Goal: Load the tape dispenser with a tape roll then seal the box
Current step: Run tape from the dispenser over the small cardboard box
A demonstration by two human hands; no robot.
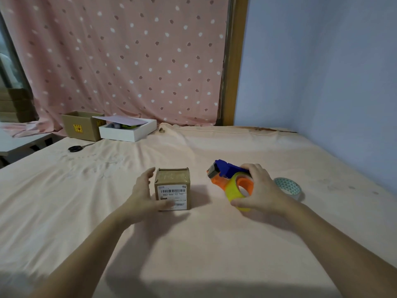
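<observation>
Peach-clothed surface [193,244]: box [172,188], left hand [143,196] open beside; right hand [261,190] clasps loaded dispenser [227,175]. Risk: unsteadied box slides under taping.

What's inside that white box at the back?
The white box has a pink sheet lying over it. Through the gap, something yellow-green and something grey show; the rest is covered.

The box [172,188] label's barcode number reads roughly "502-602 12 107".
</observation>
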